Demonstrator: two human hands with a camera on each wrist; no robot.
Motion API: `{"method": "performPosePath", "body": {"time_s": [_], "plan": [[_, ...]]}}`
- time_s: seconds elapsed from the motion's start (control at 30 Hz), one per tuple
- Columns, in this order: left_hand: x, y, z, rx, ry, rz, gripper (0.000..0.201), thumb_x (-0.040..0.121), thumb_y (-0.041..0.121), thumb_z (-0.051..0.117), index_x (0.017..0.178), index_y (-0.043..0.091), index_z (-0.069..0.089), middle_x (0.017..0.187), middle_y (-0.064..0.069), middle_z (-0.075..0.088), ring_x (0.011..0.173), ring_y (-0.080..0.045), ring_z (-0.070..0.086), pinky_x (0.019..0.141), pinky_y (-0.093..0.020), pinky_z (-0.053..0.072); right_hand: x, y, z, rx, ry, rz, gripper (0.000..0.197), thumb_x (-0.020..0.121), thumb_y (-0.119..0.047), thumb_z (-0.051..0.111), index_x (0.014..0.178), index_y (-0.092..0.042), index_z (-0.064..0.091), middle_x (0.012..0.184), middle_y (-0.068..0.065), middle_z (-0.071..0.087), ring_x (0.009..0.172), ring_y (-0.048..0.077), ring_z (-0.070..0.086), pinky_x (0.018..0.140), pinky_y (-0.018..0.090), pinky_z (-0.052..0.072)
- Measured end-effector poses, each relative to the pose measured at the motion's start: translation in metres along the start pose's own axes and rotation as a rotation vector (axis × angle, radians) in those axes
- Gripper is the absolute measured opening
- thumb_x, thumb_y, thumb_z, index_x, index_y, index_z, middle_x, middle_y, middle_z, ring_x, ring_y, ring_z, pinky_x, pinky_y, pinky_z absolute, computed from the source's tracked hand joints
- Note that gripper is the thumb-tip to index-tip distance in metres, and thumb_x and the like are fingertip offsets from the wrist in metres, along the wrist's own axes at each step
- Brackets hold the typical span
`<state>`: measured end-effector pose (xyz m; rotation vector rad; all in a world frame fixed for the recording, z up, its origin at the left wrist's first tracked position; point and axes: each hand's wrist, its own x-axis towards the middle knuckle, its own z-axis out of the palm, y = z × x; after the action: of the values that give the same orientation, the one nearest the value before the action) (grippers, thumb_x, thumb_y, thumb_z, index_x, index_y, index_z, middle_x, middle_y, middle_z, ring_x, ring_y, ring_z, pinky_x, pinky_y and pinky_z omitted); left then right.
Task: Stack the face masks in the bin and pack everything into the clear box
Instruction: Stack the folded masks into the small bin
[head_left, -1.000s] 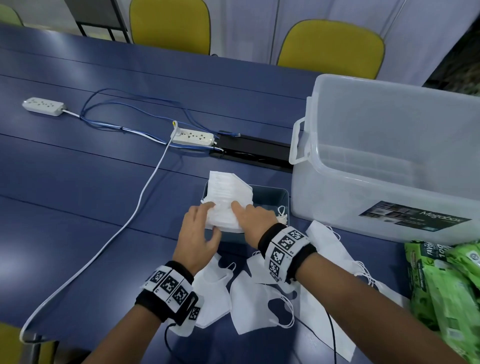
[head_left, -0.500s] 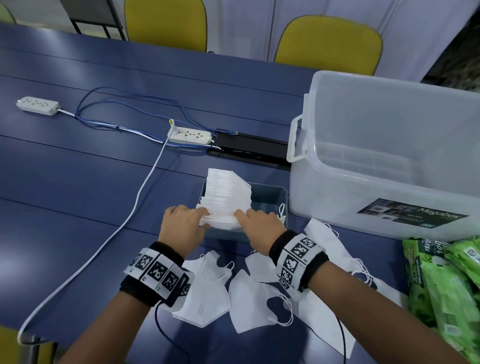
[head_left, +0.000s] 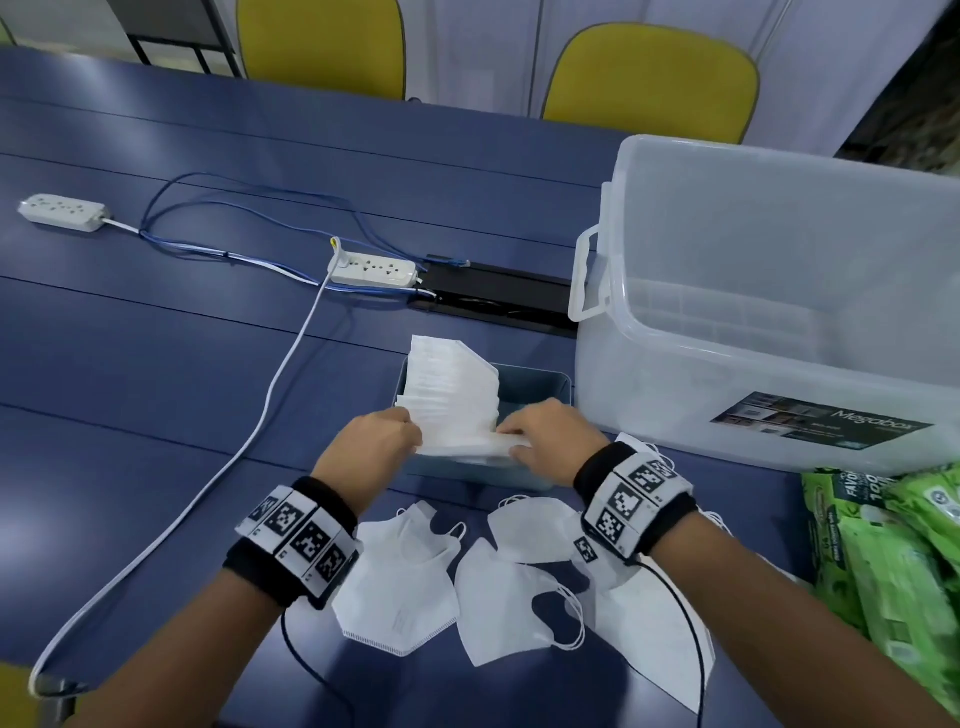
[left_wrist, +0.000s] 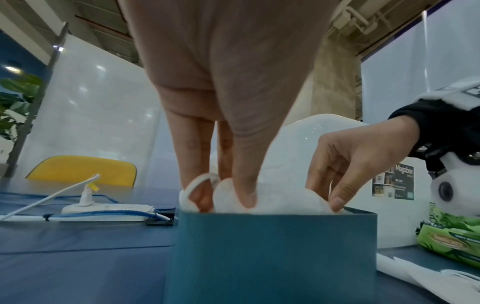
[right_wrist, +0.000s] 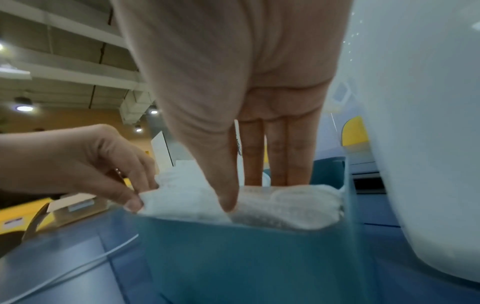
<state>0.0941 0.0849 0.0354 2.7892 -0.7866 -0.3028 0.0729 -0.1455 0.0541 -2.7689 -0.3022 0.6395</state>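
Head view: a row of white face masks (head_left: 457, 384) stands on edge in the teal bin (head_left: 540, 384), running away from the person. Left hand (head_left: 371, 449) and right hand (head_left: 550, 439) pinch the nearest mask (head_left: 467, 446) by its ends, lying crosswise over the near rim. Loose masks (head_left: 405, 571) lie on the table (head_left: 156, 364); the clear box (head_left: 779, 312) stands just right of the bin, green packs (head_left: 893, 561) beside it.

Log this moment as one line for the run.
left hand pinching mask stack | right hand pinching it | bin part-filled | clear box empty
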Motion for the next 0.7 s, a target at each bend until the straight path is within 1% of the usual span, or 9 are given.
{"method": "performPosePath", "body": {"time_s": [0.1,0.2,0.3,0.4,0.5,0.57,0.6,0.67,0.7], "plan": [[0.007,0.000,-0.004,0.120,-0.161,0.002,0.021,0.093,0.015,0.048,0.087,0.007,0.066,0.095,-0.002,0.056,0.087,-0.026,0.059,0.071,-0.035,0.046,-0.001,-0.001,0.002,-0.052,-0.011,0.012,0.029,0.091,-0.015,0.053,0.115,-0.022,0.067,0.119,0.003,0.064,0.108,0.028,0.056,0.090,0.033,0.045],[0.016,0.006,-0.010,0.193,-0.246,-0.005,0.020,0.092,0.014,0.048,0.081,0.010,0.064,0.088,0.000,0.052,0.085,-0.026,0.056,0.069,-0.030,0.039,0.004,-0.004,0.006,-0.086,-0.025,0.021,0.018,0.088,-0.010,0.055,0.089,-0.021,0.069,0.103,0.009,0.067,0.086,0.027,0.051,0.071,0.029,0.035],[0.027,0.010,-0.016,0.192,-0.291,-0.008,0.016,0.086,0.008,0.055,0.075,0.016,0.065,0.085,-0.004,0.060,0.081,-0.028,0.055,0.072,-0.031,0.045,0.009,-0.004,0.005,-0.042,-0.040,0.033,0.024,0.084,-0.008,0.057,0.099,-0.016,0.075,0.096,0.006,0.071,0.083,0.026,0.058,0.067,0.026,0.036],[0.033,0.006,-0.023,0.090,-0.304,0.000,0.017,0.086,0.009,0.060,0.094,0.012,0.074,0.100,-0.003,0.069,0.095,-0.025,0.062,0.079,-0.028,0.048,0.009,-0.001,0.001,0.037,-0.035,0.021,0.021,0.086,-0.014,0.061,0.102,-0.014,0.075,0.100,0.004,0.072,0.092,0.025,0.063,0.075,0.029,0.047],[0.032,0.001,-0.026,0.107,-0.329,0.030,0.021,0.088,0.007,0.058,0.099,0.017,0.072,0.101,-0.003,0.067,0.093,-0.024,0.061,0.072,-0.022,0.040,0.008,-0.001,0.000,0.133,0.025,-0.003,0.023,0.089,-0.016,0.061,0.109,-0.014,0.073,0.108,0.001,0.071,0.099,0.021,0.064,0.091,0.031,0.047],[0.032,0.004,-0.027,0.245,-0.360,0.048,0.023,0.085,0.002,0.054,0.083,0.024,0.061,0.088,-0.003,0.056,0.077,-0.024,0.050,0.060,-0.020,0.032,0.009,-0.002,0.002,0.131,0.058,-0.019,0.023,0.090,-0.016,0.060,0.108,-0.017,0.073,0.109,-0.001,0.071,0.101,0.019,0.063,0.090,0.026,0.045],[0.034,0.007,-0.028,0.320,-0.373,0.058,0.022,0.081,0.001,0.052,0.076,0.022,0.051,0.082,-0.002,0.048,0.073,-0.024,0.041,0.053,-0.021,0.025,0.011,-0.003,0.004,0.120,0.071,-0.024,0.022,0.090,-0.015,0.059,0.107,-0.017,0.073,0.108,-0.002,0.072,0.102,0.018,0.063,0.087,0.024,0.044],[0.039,0.014,-0.029,0.438,-0.425,0.108,0.028,0.077,-0.001,0.051,0.068,0.019,0.034,0.074,-0.002,0.032,0.074,-0.023,0.029,0.049,-0.025,0.014,0.014,-0.004,0.008,0.111,0.089,-0.022,0.022,0.090,-0.014,0.058,0.104,-0.017,0.074,0.107,-0.002,0.072,0.102,0.018,0.062,0.082,0.020,0.040],[0.041,0.018,-0.030,0.488,-0.457,0.133,0.034,0.076,-0.003,0.050,0.063,0.019,0.027,0.070,-0.002,0.026,0.074,-0.023,0.027,0.050,-0.026,0.013,0.016,-0.005,0.010,0.110,0.092,-0.019,0.021,0.090,-0.014,0.058,0.104,-0.017,0.074,0.106,-0.002,0.072,0.101,0.018,0.063,0.080,0.019,0.039]]}}
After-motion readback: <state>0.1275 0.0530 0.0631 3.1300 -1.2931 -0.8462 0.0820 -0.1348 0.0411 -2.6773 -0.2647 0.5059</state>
